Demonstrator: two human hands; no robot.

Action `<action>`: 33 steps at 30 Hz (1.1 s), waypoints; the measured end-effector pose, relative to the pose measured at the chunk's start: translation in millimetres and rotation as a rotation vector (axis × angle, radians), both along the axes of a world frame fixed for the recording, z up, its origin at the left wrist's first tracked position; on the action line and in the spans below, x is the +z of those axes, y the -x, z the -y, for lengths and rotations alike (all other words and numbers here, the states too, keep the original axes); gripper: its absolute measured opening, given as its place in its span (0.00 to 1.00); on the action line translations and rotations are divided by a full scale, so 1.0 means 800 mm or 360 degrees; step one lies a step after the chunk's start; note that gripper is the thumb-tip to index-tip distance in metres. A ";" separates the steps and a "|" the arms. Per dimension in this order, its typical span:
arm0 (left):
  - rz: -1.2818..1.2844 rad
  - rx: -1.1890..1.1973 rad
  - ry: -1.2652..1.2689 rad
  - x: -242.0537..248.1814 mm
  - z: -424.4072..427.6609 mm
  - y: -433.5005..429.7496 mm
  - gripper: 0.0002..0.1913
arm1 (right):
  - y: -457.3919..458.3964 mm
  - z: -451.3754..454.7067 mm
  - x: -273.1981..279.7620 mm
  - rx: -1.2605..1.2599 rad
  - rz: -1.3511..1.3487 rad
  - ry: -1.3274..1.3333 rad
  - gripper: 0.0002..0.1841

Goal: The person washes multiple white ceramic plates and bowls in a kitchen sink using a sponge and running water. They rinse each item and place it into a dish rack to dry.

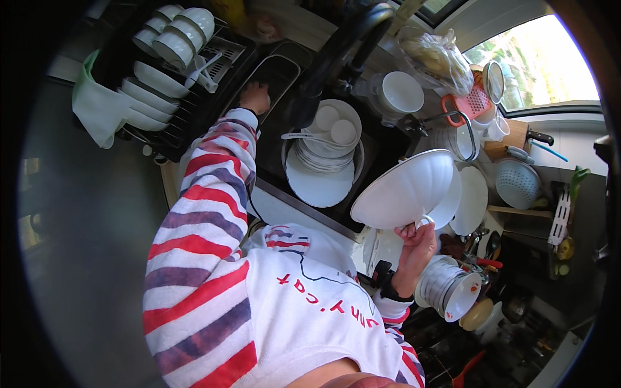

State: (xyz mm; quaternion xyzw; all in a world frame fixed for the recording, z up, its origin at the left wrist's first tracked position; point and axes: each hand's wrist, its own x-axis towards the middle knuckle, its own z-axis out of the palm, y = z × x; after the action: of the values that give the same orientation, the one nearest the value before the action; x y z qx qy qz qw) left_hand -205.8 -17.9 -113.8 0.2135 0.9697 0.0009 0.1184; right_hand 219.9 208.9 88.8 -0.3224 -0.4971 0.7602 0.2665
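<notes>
At the upper middle, my left hand (254, 97) reaches over a dark, narrow basin (277, 80) with a metal rim. Its fingers are curled, and I cannot tell whether they hold anything. On the right, my right hand (416, 242) grips a small ring handle (425, 220) on a large white bowl (405, 191), which is tilted on its side. Between my hands, the dark sink (269, 153) holds a stack of white plates (320, 182). A white bowl (350, 114), small round white dishes (343, 132) and a white spoon (303, 136) rest on that stack.
A black faucet (322, 63) arches over the sink. A dish rack (228, 53) with bowls (187, 36) and a pale cloth (94, 104) stands upper left. Stacked plates (444, 286), a red grater (473, 102), a knife (539, 137) and a colander (517, 182) crowd the right.
</notes>
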 end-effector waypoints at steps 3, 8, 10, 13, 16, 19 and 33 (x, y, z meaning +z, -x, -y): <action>0.0245 -0.0060 0.0169 -0.019 0.018 0.003 0.44 | -0.001 0.002 -0.001 -0.0011 0.0009 -0.0001 0.21; 0.0128 -0.0252 0.0258 -0.017 0.024 0.014 0.44 | -0.005 0.004 0.002 0.0011 -0.0014 0.0031 0.21; 0.0130 -0.0349 0.0337 -0.011 0.024 0.016 0.44 | -0.007 0.004 0.004 0.0012 0.0018 0.0001 0.21; 0.0021 -0.0361 0.0375 -0.004 0.022 0.018 0.43 | -0.007 0.004 0.005 0.0002 0.0000 -0.0004 0.21; 0.0133 -0.0279 0.0261 0.002 0.017 0.025 0.41 | -0.006 0.003 0.005 -0.0010 -0.0013 -0.0020 0.21; 0.0527 -0.0197 0.0317 0.015 0.010 0.040 0.38 | -0.005 0.002 0.004 -0.0025 -0.0004 -0.0036 0.21; 0.1760 -0.0663 -0.1070 0.033 -0.067 0.000 0.23 | -0.016 0.007 0.005 -0.0041 -0.0015 -0.0035 0.21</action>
State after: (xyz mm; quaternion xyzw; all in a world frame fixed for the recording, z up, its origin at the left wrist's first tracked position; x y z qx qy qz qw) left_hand -206.2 35.8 -87.3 0.3892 0.6522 0.3885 0.5217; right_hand 232.5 203.0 92.6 -0.3220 -0.5000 0.7528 0.2822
